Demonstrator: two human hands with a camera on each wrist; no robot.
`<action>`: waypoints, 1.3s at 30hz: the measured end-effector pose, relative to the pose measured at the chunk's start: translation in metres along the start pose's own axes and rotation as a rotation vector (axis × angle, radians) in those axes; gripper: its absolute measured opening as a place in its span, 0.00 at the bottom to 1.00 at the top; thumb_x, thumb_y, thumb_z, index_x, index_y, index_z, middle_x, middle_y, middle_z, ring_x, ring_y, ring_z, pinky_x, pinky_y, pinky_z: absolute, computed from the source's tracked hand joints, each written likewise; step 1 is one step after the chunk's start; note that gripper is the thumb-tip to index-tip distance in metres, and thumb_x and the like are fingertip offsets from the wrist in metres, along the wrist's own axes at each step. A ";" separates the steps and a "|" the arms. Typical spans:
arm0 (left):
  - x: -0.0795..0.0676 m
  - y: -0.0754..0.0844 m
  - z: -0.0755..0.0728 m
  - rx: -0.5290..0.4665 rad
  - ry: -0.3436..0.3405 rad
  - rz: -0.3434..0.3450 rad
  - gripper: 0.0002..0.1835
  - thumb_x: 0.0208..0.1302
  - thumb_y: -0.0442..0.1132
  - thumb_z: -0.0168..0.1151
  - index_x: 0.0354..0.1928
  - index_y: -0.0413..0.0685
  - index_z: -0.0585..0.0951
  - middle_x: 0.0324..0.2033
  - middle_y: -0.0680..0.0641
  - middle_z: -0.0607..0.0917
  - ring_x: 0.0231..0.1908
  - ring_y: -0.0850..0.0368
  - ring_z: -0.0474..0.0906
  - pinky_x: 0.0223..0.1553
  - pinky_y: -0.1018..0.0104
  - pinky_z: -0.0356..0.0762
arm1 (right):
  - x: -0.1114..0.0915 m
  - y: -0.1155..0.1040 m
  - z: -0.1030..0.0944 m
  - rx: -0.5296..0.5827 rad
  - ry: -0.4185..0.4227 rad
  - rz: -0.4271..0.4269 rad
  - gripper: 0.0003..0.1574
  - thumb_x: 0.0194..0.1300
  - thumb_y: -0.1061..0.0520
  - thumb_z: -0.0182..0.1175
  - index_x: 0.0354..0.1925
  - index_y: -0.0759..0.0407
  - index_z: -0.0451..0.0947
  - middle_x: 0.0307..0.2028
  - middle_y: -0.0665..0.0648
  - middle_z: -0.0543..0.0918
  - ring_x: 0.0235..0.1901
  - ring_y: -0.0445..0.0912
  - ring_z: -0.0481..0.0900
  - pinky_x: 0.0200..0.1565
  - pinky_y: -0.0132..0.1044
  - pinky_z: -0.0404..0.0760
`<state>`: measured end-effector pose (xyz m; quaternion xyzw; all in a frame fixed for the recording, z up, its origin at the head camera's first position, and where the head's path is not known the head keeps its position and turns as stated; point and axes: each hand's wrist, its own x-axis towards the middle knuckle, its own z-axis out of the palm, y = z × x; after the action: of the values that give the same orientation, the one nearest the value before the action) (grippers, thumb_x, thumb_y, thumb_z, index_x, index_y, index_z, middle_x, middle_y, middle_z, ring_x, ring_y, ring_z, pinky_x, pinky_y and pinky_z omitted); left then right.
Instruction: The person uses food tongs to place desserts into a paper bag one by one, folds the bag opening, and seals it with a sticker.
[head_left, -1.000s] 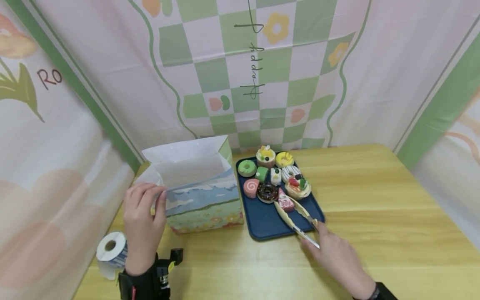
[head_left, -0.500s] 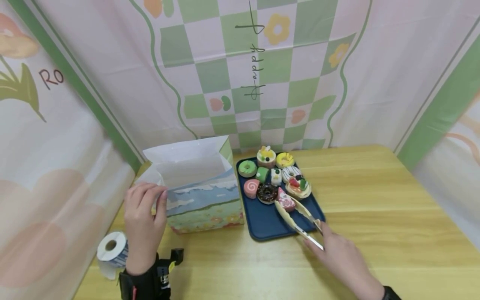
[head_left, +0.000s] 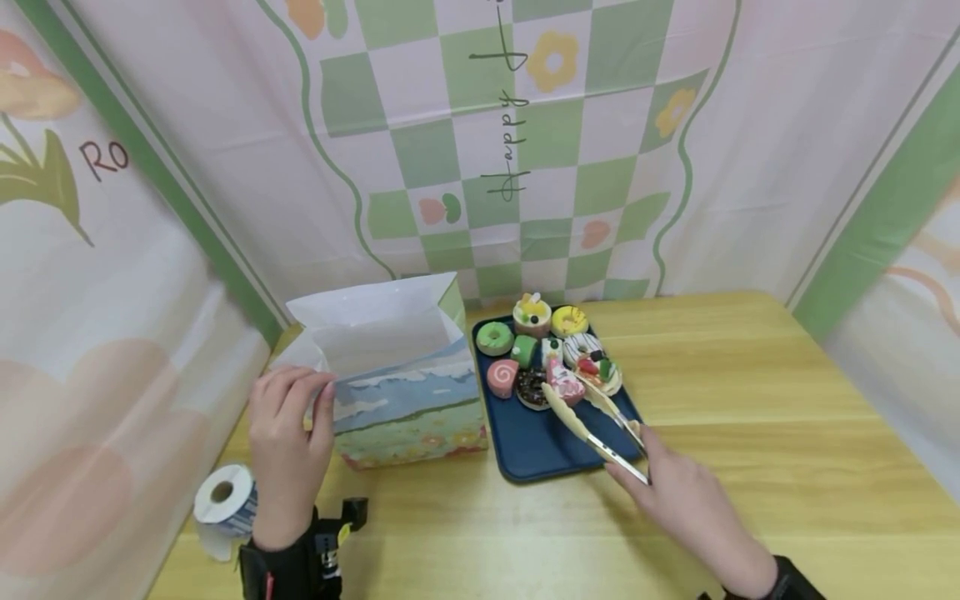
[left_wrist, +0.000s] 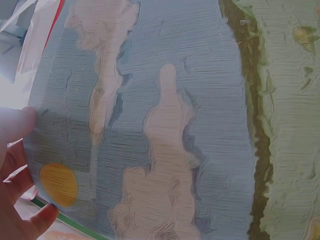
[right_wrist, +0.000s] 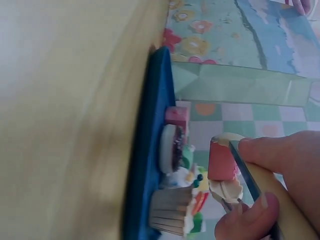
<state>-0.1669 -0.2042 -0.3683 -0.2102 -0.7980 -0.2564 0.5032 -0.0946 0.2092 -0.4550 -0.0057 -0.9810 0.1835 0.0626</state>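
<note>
My left hand (head_left: pixel 288 433) pinches the near left rim of a paper bag (head_left: pixel 408 408), which stands upright with its mouth open. In the left wrist view, the bag's printed side (left_wrist: pixel 215 125) fills most of the picture. My right hand (head_left: pixel 693 500) grips a pair of tongs (head_left: pixel 567 419) with cream tips. Between the tips is a pink cake slice (head_left: pixel 564 385). In the right wrist view the slice (right_wrist: pixel 221 162) is held up, apart from the dark blue tray (right_wrist: pixel 142 165).
On the tray (head_left: pixel 525 454) sit several toy-like pastries, among them a green donut (head_left: pixel 495 338), a chocolate donut (head_left: pixel 531 390), a pink roll (head_left: pixel 502 377) and a fruit tart (head_left: pixel 597 377). A label roll (head_left: pixel 225 497) stands left on the wooden table (head_left: pixel 750 433). Printed curtains surround the table.
The tongs have lifted the pink cake slice off the tray, moving slightly up and left, so it now overlaps the chocolate donut and white pastry. My left hand and the bag stay still.
</note>
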 end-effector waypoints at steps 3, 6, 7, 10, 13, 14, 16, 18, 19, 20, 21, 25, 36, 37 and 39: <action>0.000 0.000 0.000 -0.001 -0.001 0.000 0.04 0.62 0.31 0.63 0.35 0.36 0.84 0.34 0.38 0.84 0.44 0.37 0.75 0.52 0.52 0.69 | 0.004 -0.002 -0.006 0.000 -0.017 -0.002 0.54 0.62 0.30 0.60 0.63 0.74 0.64 0.31 0.69 0.83 0.23 0.51 0.79 0.19 0.43 0.73; 0.001 0.001 0.000 -0.003 0.001 0.003 0.04 0.62 0.31 0.63 0.35 0.36 0.84 0.34 0.38 0.84 0.43 0.37 0.76 0.52 0.52 0.69 | 0.008 -0.004 -0.012 -0.004 -0.036 -0.005 0.55 0.62 0.30 0.59 0.64 0.73 0.63 0.34 0.73 0.83 0.24 0.52 0.80 0.20 0.44 0.74; 0.002 0.002 0.000 -0.003 0.002 0.003 0.04 0.62 0.31 0.64 0.35 0.36 0.84 0.34 0.38 0.84 0.43 0.37 0.76 0.52 0.51 0.69 | 0.008 -0.004 -0.014 -0.006 -0.035 -0.009 0.54 0.62 0.30 0.59 0.64 0.73 0.63 0.34 0.73 0.83 0.24 0.52 0.80 0.20 0.44 0.74; 0.002 0.002 0.000 -0.005 0.005 0.007 0.04 0.62 0.30 0.64 0.35 0.36 0.84 0.34 0.38 0.84 0.43 0.37 0.76 0.51 0.51 0.69 | 0.011 -0.006 -0.018 -0.002 -0.023 -0.030 0.53 0.62 0.31 0.60 0.64 0.72 0.64 0.33 0.71 0.83 0.24 0.51 0.79 0.20 0.42 0.74; 0.002 0.001 0.001 -0.006 0.005 0.006 0.04 0.62 0.31 0.63 0.35 0.35 0.84 0.34 0.38 0.84 0.43 0.37 0.76 0.52 0.51 0.69 | 0.013 -0.009 -0.023 -0.002 -0.022 -0.043 0.52 0.62 0.30 0.59 0.63 0.70 0.66 0.29 0.65 0.82 0.23 0.48 0.77 0.20 0.40 0.73; 0.002 0.001 0.001 -0.007 0.005 0.006 0.04 0.63 0.31 0.63 0.35 0.36 0.84 0.33 0.38 0.84 0.43 0.37 0.76 0.52 0.51 0.69 | 0.014 -0.010 -0.025 0.000 -0.025 -0.046 0.52 0.62 0.29 0.59 0.63 0.70 0.66 0.29 0.64 0.82 0.22 0.47 0.76 0.21 0.40 0.72; 0.002 0.001 0.001 -0.006 0.005 0.003 0.05 0.63 0.32 0.63 0.35 0.36 0.84 0.34 0.38 0.84 0.43 0.37 0.76 0.52 0.51 0.69 | 0.016 -0.012 -0.028 0.002 -0.017 -0.059 0.52 0.62 0.29 0.58 0.62 0.70 0.67 0.28 0.63 0.82 0.23 0.48 0.77 0.21 0.40 0.72; 0.002 0.001 0.001 -0.006 0.006 0.000 0.05 0.64 0.32 0.63 0.35 0.36 0.85 0.34 0.38 0.84 0.43 0.37 0.76 0.51 0.51 0.69 | 0.018 -0.015 -0.031 0.002 0.002 -0.075 0.52 0.62 0.29 0.58 0.62 0.71 0.67 0.29 0.65 0.83 0.24 0.50 0.80 0.22 0.43 0.74; 0.002 0.001 0.001 -0.007 0.007 -0.001 0.05 0.64 0.32 0.63 0.35 0.36 0.85 0.34 0.38 0.84 0.43 0.37 0.76 0.51 0.51 0.69 | 0.019 -0.016 -0.032 0.000 0.014 -0.083 0.52 0.62 0.29 0.59 0.62 0.72 0.67 0.30 0.66 0.83 0.24 0.51 0.80 0.22 0.44 0.75; 0.002 0.001 0.002 -0.007 0.007 -0.001 0.05 0.64 0.32 0.63 0.35 0.36 0.85 0.34 0.38 0.84 0.43 0.37 0.76 0.51 0.51 0.69 | 0.020 -0.018 -0.034 -0.001 0.026 -0.090 0.52 0.62 0.30 0.59 0.62 0.72 0.67 0.30 0.67 0.83 0.25 0.52 0.81 0.22 0.44 0.75; 0.002 0.001 0.002 -0.006 0.007 -0.002 0.05 0.64 0.32 0.63 0.35 0.36 0.85 0.34 0.38 0.84 0.43 0.37 0.76 0.51 0.51 0.69 | 0.021 -0.019 -0.036 -0.001 0.037 -0.096 0.51 0.62 0.30 0.59 0.62 0.72 0.67 0.31 0.68 0.83 0.25 0.52 0.81 0.22 0.45 0.75; 0.002 0.001 0.001 -0.006 0.002 -0.008 0.05 0.63 0.31 0.63 0.35 0.36 0.85 0.34 0.38 0.83 0.43 0.37 0.75 0.51 0.51 0.69 | 0.027 -0.025 -0.045 0.000 0.044 -0.102 0.50 0.64 0.30 0.58 0.62 0.71 0.67 0.25 0.59 0.81 0.20 0.46 0.76 0.19 0.39 0.70; 0.000 0.000 0.000 0.004 0.009 -0.007 0.05 0.63 0.31 0.63 0.34 0.35 0.85 0.33 0.38 0.83 0.43 0.37 0.75 0.51 0.51 0.69 | 0.039 -0.034 -0.070 -0.014 0.092 -0.142 0.46 0.66 0.31 0.55 0.62 0.66 0.67 0.18 0.50 0.71 0.15 0.42 0.64 0.17 0.33 0.60; 0.000 0.000 0.000 0.003 0.010 -0.007 0.05 0.63 0.31 0.63 0.34 0.35 0.85 0.33 0.38 0.83 0.43 0.37 0.75 0.51 0.51 0.69 | 0.039 -0.034 -0.072 -0.015 0.103 -0.150 0.45 0.66 0.31 0.56 0.61 0.66 0.67 0.18 0.50 0.71 0.14 0.42 0.64 0.17 0.33 0.60; 0.000 0.000 0.001 0.002 0.013 -0.006 0.05 0.63 0.31 0.63 0.34 0.35 0.85 0.33 0.38 0.83 0.43 0.37 0.75 0.51 0.51 0.69 | 0.041 -0.037 -0.075 -0.017 0.122 -0.168 0.42 0.65 0.32 0.57 0.58 0.66 0.68 0.17 0.50 0.71 0.14 0.41 0.63 0.16 0.33 0.60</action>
<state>-0.1675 -0.2040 -0.3683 -0.2056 -0.7955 -0.2585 0.5080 -0.1251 0.2036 -0.3673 0.0650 -0.9739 0.1686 0.1376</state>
